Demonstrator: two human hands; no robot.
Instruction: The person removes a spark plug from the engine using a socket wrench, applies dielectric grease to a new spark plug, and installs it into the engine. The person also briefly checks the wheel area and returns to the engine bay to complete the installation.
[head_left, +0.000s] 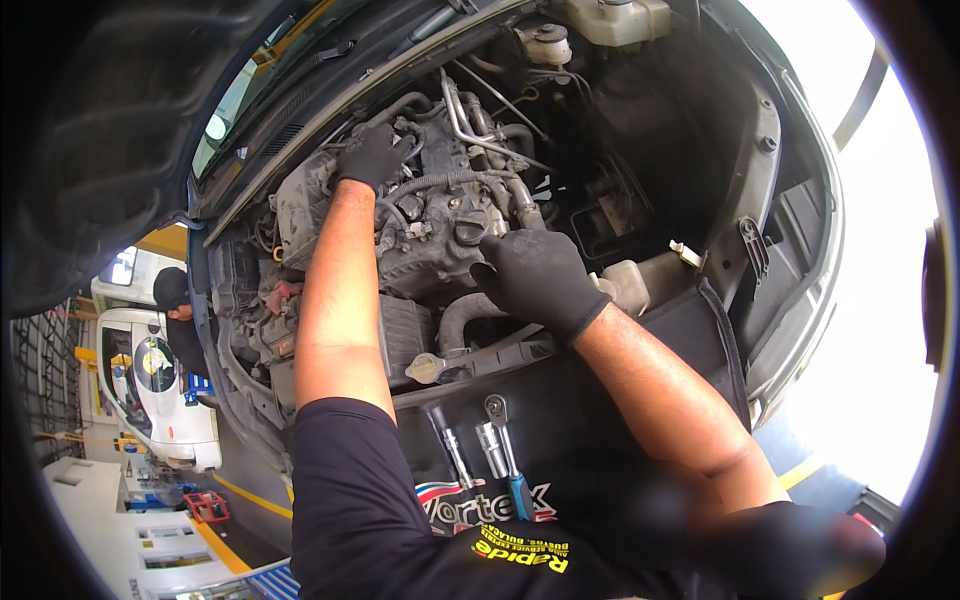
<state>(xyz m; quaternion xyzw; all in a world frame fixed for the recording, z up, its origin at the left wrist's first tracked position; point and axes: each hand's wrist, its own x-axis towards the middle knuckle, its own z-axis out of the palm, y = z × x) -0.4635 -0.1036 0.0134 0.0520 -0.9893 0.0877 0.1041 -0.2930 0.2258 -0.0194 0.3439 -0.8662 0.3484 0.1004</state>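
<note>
Both my hands wear black gloves and are over a dusty car engine (425, 245) under a raised hood. My left hand (373, 157) reaches to its far left part, among hoses and wiring. Those fingers curl downward, and whatever they grip is hidden under the glove. Beside the round oil filler cap (469, 229), my right hand (540, 283) is closed with its thumb sticking out to the left. Its palm side is hidden, so I cannot make out what it holds. Below it runs a thick black radiator hose (462, 322).
On the dark fender cover (585, 420) at the front lie a ratchet (508, 445) with a blue handle, a socket (491, 449) and an extension bar (455, 452). A radiator cap (426, 368) sits nearby. At left, another person (180, 318) is near a white vehicle (190, 425).
</note>
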